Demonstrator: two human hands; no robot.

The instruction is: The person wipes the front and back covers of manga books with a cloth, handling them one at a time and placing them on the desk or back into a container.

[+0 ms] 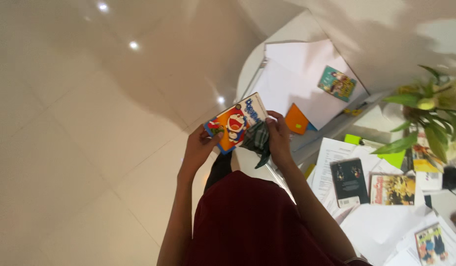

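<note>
The person wears a dark maroon top that covers the chest and belly in one plain, unpatterned colour, with no print or buttons showing from above. The sleeves are short or absent: both forearms are bare down to the wrists. Below the top a dark trouser leg shows. Both hands, left (197, 148) and right (279, 140), are bare, without gloves, rings or a watch that can be made out.
</note>
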